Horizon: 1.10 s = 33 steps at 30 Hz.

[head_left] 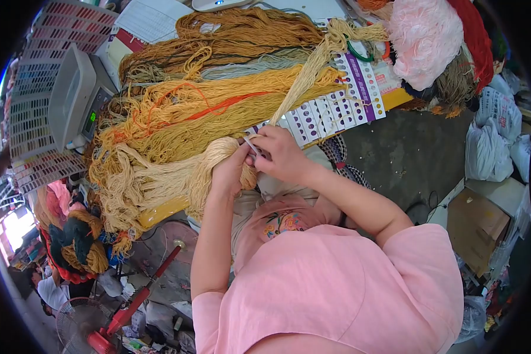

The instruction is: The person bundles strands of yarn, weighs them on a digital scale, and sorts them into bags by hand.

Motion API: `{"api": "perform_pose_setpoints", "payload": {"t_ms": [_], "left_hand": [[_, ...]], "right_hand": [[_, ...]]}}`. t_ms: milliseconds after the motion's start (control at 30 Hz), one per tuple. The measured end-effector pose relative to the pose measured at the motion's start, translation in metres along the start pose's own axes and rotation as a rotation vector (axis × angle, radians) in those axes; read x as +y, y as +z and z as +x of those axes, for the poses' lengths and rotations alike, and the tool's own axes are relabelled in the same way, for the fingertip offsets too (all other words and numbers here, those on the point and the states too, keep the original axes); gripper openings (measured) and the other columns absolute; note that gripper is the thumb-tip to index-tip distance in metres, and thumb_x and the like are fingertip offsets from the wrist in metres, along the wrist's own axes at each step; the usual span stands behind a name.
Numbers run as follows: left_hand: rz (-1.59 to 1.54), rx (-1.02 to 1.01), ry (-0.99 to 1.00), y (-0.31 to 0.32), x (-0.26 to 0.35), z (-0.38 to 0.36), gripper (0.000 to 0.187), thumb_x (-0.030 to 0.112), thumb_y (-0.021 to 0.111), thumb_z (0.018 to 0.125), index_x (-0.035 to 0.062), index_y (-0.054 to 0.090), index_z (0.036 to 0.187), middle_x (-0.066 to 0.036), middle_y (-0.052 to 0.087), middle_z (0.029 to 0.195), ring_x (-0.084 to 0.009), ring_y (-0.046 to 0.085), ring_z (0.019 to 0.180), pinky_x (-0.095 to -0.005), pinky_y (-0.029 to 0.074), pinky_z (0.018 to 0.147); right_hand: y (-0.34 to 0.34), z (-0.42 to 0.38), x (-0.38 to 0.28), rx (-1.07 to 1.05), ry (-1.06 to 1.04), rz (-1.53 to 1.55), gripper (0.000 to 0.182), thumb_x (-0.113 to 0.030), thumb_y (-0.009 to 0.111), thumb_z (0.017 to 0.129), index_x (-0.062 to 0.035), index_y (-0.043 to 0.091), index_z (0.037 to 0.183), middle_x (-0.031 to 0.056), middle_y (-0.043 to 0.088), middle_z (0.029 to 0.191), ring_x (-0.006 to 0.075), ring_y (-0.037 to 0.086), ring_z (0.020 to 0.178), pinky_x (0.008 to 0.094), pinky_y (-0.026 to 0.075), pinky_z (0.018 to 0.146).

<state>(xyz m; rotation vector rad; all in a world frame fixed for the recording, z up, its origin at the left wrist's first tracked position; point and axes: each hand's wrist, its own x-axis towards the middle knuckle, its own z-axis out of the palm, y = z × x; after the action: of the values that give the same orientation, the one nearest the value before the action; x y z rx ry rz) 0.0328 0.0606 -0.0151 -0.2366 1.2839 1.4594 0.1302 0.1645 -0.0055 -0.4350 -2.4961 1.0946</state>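
Note:
My left hand [235, 168] is closed round a thick bunch of cream yarn [213, 160] at the table's near edge. Right beside it, my right hand [281, 154] is closed, fingers bent, on a slim whitish strip [252, 143] at the gathered yarn. What the strip is, I cannot tell. A pale yellow skein [305, 79] runs from the table's far side down to my fingers. Loose cream yarn [133, 192] spreads to the left of my left hand. Mustard yarn [212, 121] lies just beyond both hands.
Brown hanks [248, 32] lie farther back, beside a punched white card [330, 112] with a purple band. A scale [79, 97] and plastic basket [32, 76] stand left. Fluffy pink yarn [428, 38] is at the far right. A red fan [109, 330] stands on the floor.

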Motion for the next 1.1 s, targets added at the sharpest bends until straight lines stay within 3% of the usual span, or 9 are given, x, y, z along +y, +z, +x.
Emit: {"api": "perform_pose_setpoints", "payload": {"t_ms": [67, 200, 300, 600, 700, 800, 933, 1033, 1100], "left_hand": [[0.081, 0.023, -0.019, -0.001, -0.006, 0.007, 0.012, 0.011, 0.044, 0.079, 0.0034, 0.052, 0.075, 0.000, 0.049, 0.063, -0.0057, 0.041, 0.051, -0.0187, 0.035, 0.048], [0.338, 0.059, 0.020, 0.015, 0.019, -0.014, 0.011, 0.013, 0.049, 0.076, 0.0034, 0.052, 0.074, 0.001, 0.047, 0.062, -0.0062, 0.041, 0.052, -0.0185, 0.035, 0.048], [-0.091, -0.023, 0.119, -0.014, 0.032, -0.020, 0.012, 0.011, 0.054, 0.072, 0.0028, 0.051, 0.080, 0.001, 0.047, 0.063, -0.0067, 0.041, 0.051, -0.0180, 0.035, 0.044], [0.125, 0.113, 0.053, -0.014, 0.028, -0.021, 0.010, 0.013, 0.056, 0.074, 0.0049, 0.052, 0.078, 0.000, 0.048, 0.063, -0.0051, 0.040, 0.048, -0.0175, 0.033, 0.042], [-0.435, -0.102, -0.043, -0.012, 0.034, -0.038, 0.016, 0.008, 0.046, 0.078, 0.0027, 0.046, 0.093, -0.002, 0.050, 0.074, -0.0034, 0.037, 0.045, -0.0146, 0.031, 0.041], [-0.511, -0.439, 0.028, -0.025, 0.042, -0.042, 0.022, 0.004, 0.043, 0.077, 0.0015, 0.043, 0.099, -0.002, 0.049, 0.072, -0.0028, 0.036, 0.042, -0.0131, 0.030, 0.038], [0.188, -0.231, 0.001, 0.001, 0.031, -0.017, 0.026, 0.008, 0.045, 0.076, 0.0046, 0.044, 0.102, -0.002, 0.051, 0.067, -0.0050, 0.036, 0.040, -0.0168, 0.033, 0.037], [0.531, -0.053, -0.031, 0.012, 0.019, -0.004, 0.018, 0.016, 0.042, 0.080, 0.0052, 0.048, 0.094, 0.000, 0.047, 0.060, -0.0073, 0.040, 0.044, -0.0191, 0.036, 0.041], [0.496, 0.085, -0.097, 0.012, 0.020, -0.003, 0.014, 0.017, 0.043, 0.079, 0.0055, 0.049, 0.087, 0.000, 0.047, 0.058, -0.0074, 0.042, 0.046, -0.0189, 0.036, 0.041]], "right_hand": [[-0.001, 0.007, 0.006, -0.120, 0.148, 0.305, 0.024, -0.016, 0.057, 0.057, -0.0021, 0.056, 0.076, 0.0090, 0.049, 0.074, 0.0226, 0.048, 0.066, 0.0296, 0.039, 0.059], [-0.003, 0.015, 0.011, -0.062, 0.137, 0.252, 0.023, -0.013, 0.056, 0.054, -0.0003, 0.055, 0.073, 0.0092, 0.049, 0.069, 0.0225, 0.050, 0.063, 0.0287, 0.040, 0.057], [-0.008, 0.017, 0.009, -0.055, 0.168, 0.297, 0.023, -0.013, 0.055, 0.053, 0.0004, 0.055, 0.072, 0.0100, 0.049, 0.070, 0.0227, 0.049, 0.064, 0.0284, 0.041, 0.057], [0.005, 0.009, 0.013, -0.066, 0.072, 0.214, 0.024, -0.010, 0.055, 0.057, -0.0004, 0.050, 0.079, 0.0107, 0.047, 0.073, 0.0247, 0.048, 0.071, 0.0299, 0.040, 0.060], [0.009, 0.009, 0.016, 0.021, 0.054, 0.168, 0.022, -0.004, 0.051, 0.060, -0.0006, 0.045, 0.081, 0.0118, 0.047, 0.075, 0.0255, 0.048, 0.070, 0.0316, 0.040, 0.059], [0.012, 0.010, 0.017, 0.081, 0.005, 0.170, 0.020, 0.000, 0.048, 0.062, -0.0013, 0.043, 0.081, 0.0123, 0.047, 0.073, 0.0276, 0.047, 0.066, 0.0326, 0.039, 0.057], [0.001, 0.015, 0.014, -0.049, 0.328, 0.487, 0.020, -0.003, 0.048, 0.063, -0.0037, 0.043, 0.082, 0.0120, 0.048, 0.064, 0.0277, 0.050, 0.059, 0.0323, 0.040, 0.054], [0.004, 0.023, 0.020, -0.079, 0.376, 0.882, 0.014, 0.000, 0.046, 0.071, -0.0028, 0.044, 0.084, -0.0010, 0.048, 0.066, 0.0052, 0.045, 0.063, 0.0190, 0.037, 0.057], [0.002, 0.020, 0.024, -0.045, 0.453, 1.120, 0.017, 0.002, 0.045, 0.071, -0.0010, 0.052, 0.087, 0.0020, 0.054, 0.073, 0.0064, 0.049, 0.070, 0.0185, 0.039, 0.065]]}}
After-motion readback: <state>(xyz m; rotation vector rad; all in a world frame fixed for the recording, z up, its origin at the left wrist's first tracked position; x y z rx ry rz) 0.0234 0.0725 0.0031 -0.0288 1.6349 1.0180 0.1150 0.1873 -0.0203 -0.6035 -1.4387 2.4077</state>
